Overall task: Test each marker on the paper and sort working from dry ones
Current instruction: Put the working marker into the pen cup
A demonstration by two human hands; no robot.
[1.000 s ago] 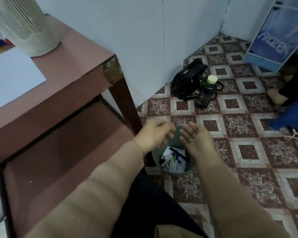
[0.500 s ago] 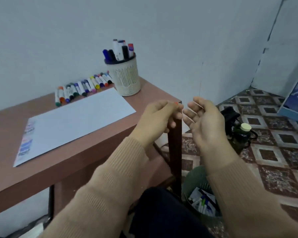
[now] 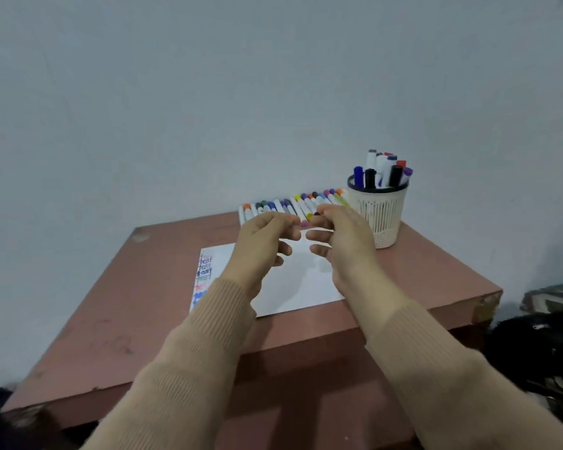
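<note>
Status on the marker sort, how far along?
Done: several coloured "test" scribbles down the paper's left edge; some markers stand in the cup. In hand: nothing plainly; left hand and right hand hover over the paper, fingers curled. Left: a long row of markers by the wall, apparently untested.

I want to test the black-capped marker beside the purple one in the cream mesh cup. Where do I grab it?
Pinch the black-capped marker by its cap, the part poking above the rim, coming straight down from above. It stands nearly upright in the cream mesh plastic cup, barrel hidden inside and other markers crowding its sides, so only the top is free. Lift straight up.
</note>
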